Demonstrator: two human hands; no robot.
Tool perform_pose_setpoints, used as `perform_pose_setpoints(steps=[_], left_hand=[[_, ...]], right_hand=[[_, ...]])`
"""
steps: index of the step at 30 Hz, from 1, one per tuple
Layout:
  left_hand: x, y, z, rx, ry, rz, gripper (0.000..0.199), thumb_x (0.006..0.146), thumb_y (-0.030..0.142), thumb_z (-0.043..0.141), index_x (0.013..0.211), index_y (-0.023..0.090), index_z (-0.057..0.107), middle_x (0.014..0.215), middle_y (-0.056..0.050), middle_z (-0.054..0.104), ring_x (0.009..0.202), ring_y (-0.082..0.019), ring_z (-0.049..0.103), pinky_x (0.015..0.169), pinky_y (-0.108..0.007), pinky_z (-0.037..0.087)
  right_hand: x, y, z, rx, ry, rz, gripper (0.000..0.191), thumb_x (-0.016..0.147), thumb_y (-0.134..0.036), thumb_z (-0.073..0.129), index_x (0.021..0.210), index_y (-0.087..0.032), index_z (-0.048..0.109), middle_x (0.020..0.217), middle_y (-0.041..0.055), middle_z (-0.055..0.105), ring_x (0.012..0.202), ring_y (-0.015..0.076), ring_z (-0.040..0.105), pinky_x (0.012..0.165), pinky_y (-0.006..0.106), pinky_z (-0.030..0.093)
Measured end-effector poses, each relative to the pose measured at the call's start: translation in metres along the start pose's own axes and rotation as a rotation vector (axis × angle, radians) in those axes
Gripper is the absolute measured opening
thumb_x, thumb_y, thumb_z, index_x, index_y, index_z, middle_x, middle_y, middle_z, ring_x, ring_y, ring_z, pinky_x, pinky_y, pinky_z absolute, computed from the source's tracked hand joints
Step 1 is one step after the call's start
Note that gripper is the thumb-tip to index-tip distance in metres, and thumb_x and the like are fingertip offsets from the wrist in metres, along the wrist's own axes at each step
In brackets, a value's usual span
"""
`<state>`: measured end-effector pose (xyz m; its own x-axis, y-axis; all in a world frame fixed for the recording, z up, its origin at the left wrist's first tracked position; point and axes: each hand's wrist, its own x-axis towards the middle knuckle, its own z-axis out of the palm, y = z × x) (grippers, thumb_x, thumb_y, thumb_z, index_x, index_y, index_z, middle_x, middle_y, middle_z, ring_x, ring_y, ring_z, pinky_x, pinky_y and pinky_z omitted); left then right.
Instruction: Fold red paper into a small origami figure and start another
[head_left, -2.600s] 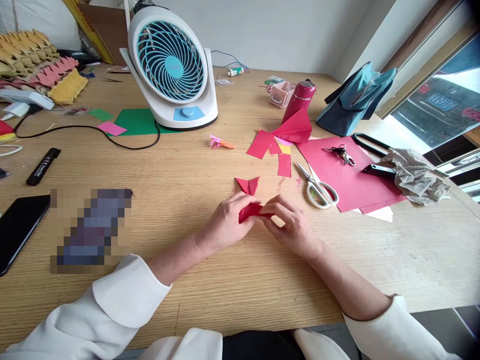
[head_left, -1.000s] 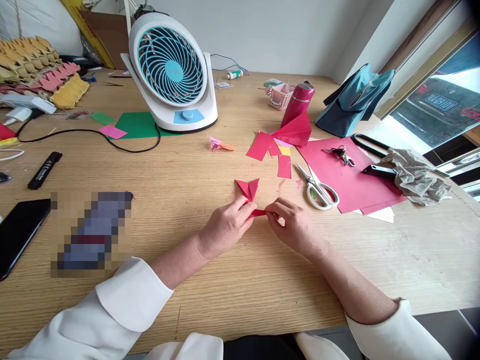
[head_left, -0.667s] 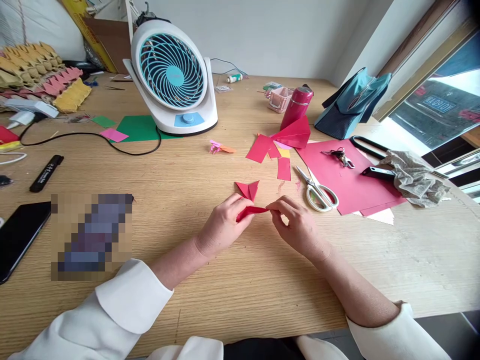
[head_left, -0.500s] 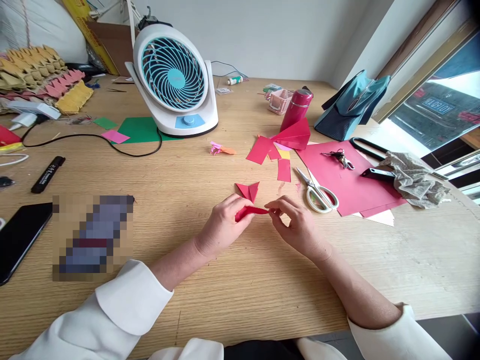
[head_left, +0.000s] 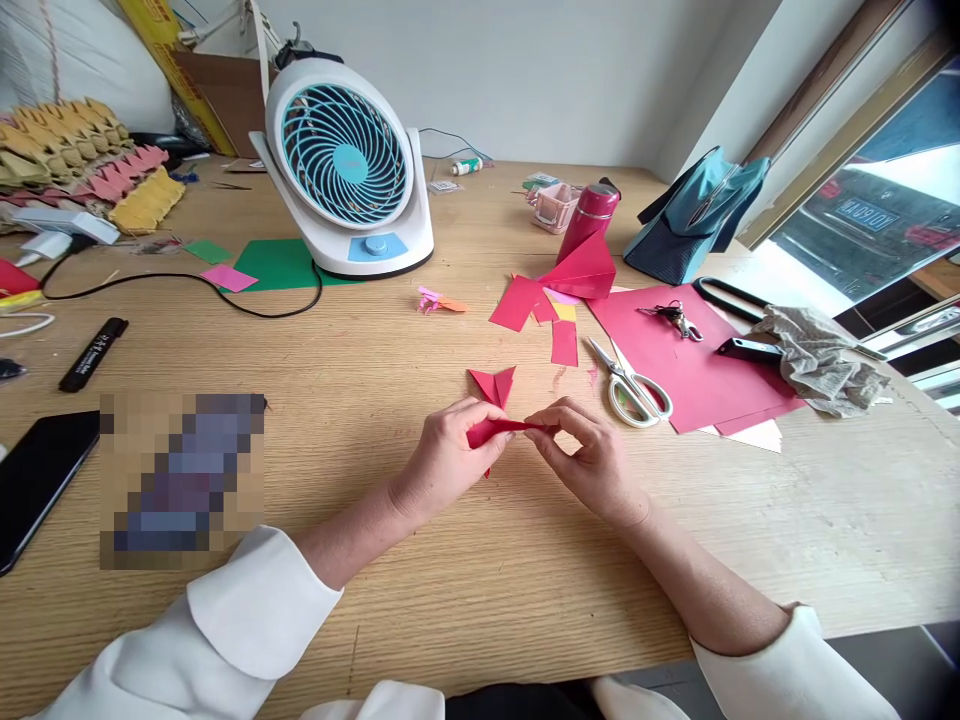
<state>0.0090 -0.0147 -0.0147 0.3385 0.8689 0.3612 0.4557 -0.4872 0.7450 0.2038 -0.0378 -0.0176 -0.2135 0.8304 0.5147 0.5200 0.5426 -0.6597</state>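
Note:
A folded red paper (head_left: 486,431) is held between my two hands above the wooden table. My left hand (head_left: 452,446) is closed around its left part, with thumb and fingers pinching it. The fingertips of my right hand (head_left: 583,453) pinch the paper's narrow right end. Just beyond the hands, pointed red paper flaps (head_left: 495,384) stick up; whether they belong to the same piece I cannot tell. White-handled scissors (head_left: 634,388) lie a little beyond my right hand, blades pointing away to the left.
Red paper scraps (head_left: 516,302), a pink-red bottle (head_left: 589,222) and large red sheets (head_left: 637,325) lie or stand beyond the scissors. A white fan (head_left: 420,225) stands at the back. At left are a black marker (head_left: 94,354) and a black phone (head_left: 46,480). A crumpled cloth (head_left: 817,358) is at right.
Both hands keep their pinch on the red paper, and the right fingertips have shifted slightly left and down. A small red tip now shows below the left hand's fingers.

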Motion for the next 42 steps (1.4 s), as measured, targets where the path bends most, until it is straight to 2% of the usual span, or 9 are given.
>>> perform_pose_setpoints(steps=[7, 12, 15, 18, 27, 34, 38, 42], left_hand=[[0.001, 0.003, 0.0, -0.041, -0.067, -0.09, 0.021, 0.08, 0.012, 0.064, 0.096, 0.019, 0.074, 0.091, -0.002, 0.074, 0.084, -0.016, 0.067, 0.079, -0.027, 0.05], [0.001, 0.005, 0.001, -0.241, -0.151, -0.271, 0.02, 0.084, 0.017, 0.059, 0.098, 0.018, 0.072, 0.061, 0.003, 0.065, 0.053, -0.011, 0.06, 0.058, -0.023, 0.05], [-0.001, 0.003, 0.005, -0.406, -0.182, -0.359, 0.019, 0.085, 0.022, 0.059, 0.1, 0.017, 0.069, 0.061, 0.002, 0.065, 0.05, -0.011, 0.06, 0.049, -0.021, 0.049], [-0.002, 0.0, 0.009, -0.462, -0.198, -0.392, 0.018, 0.084, 0.025, 0.061, 0.098, 0.016, 0.067, 0.067, 0.0, 0.068, 0.052, -0.012, 0.063, 0.049, -0.021, 0.051], [-0.005, -0.004, 0.012, -0.345, -0.166, -0.286, 0.015, 0.085, 0.023, 0.063, 0.096, 0.016, 0.07, 0.079, -0.003, 0.072, 0.066, -0.013, 0.066, 0.061, -0.022, 0.053], [-0.004, -0.004, 0.011, -0.171, -0.025, -0.072, 0.011, 0.082, 0.015, 0.068, 0.09, 0.018, 0.075, 0.109, -0.008, 0.068, 0.1, -0.018, 0.067, 0.087, -0.029, 0.054], [-0.006, -0.006, 0.01, -0.091, -0.009, 0.011, 0.012, 0.085, 0.016, 0.067, 0.093, 0.02, 0.075, 0.115, -0.008, 0.066, 0.102, -0.018, 0.066, 0.088, -0.029, 0.055], [-0.006, -0.007, 0.009, -0.059, -0.006, 0.058, 0.014, 0.086, 0.014, 0.066, 0.096, 0.02, 0.075, 0.11, -0.007, 0.068, 0.093, -0.016, 0.068, 0.084, -0.028, 0.056]], right_hand=[[-0.001, -0.001, -0.001, -0.068, 0.036, -0.09, 0.009, 0.094, -0.015, 0.06, 0.096, -0.022, 0.066, 0.081, 0.0024, 0.062, 0.072, 0.0145, 0.061, 0.065, 0.028, 0.05], [-0.002, -0.001, 0.002, 0.019, 0.025, 0.011, 0.012, 0.091, -0.016, 0.065, 0.101, -0.021, 0.064, 0.087, 0.003, 0.065, 0.077, 0.0153, 0.065, 0.072, 0.029, 0.053], [-0.001, -0.001, 0.004, 0.058, -0.005, 0.061, 0.008, 0.09, -0.017, 0.067, 0.097, -0.02, 0.065, 0.086, 0.0025, 0.065, 0.077, 0.0146, 0.065, 0.071, 0.028, 0.053], [-0.001, -0.004, 0.005, 0.075, -0.028, 0.067, 0.003, 0.091, -0.017, 0.065, 0.092, -0.02, 0.066, 0.083, 0.0019, 0.064, 0.075, 0.0138, 0.064, 0.07, 0.027, 0.052], [0.001, -0.008, 0.006, 0.046, -0.017, 0.03, 0.007, 0.091, -0.016, 0.06, 0.088, -0.021, 0.064, 0.08, 0.0029, 0.064, 0.072, 0.0147, 0.063, 0.066, 0.028, 0.052], [-0.001, -0.009, 0.006, 0.045, -0.011, 0.02, 0.007, 0.092, -0.016, 0.061, 0.09, -0.02, 0.066, 0.081, 0.0033, 0.064, 0.072, 0.0142, 0.063, 0.066, 0.028, 0.052], [-0.002, -0.009, 0.005, 0.062, 0.009, 0.016, 0.01, 0.093, -0.017, 0.06, 0.093, -0.021, 0.069, 0.083, 0.0035, 0.065, 0.074, 0.0151, 0.063, 0.067, 0.028, 0.052], [-0.002, -0.01, 0.002, 0.066, 0.012, -0.009, 0.016, 0.094, -0.016, 0.059, 0.1, -0.023, 0.072, 0.084, 0.0042, 0.065, 0.074, 0.0152, 0.062, 0.067, 0.029, 0.053]])
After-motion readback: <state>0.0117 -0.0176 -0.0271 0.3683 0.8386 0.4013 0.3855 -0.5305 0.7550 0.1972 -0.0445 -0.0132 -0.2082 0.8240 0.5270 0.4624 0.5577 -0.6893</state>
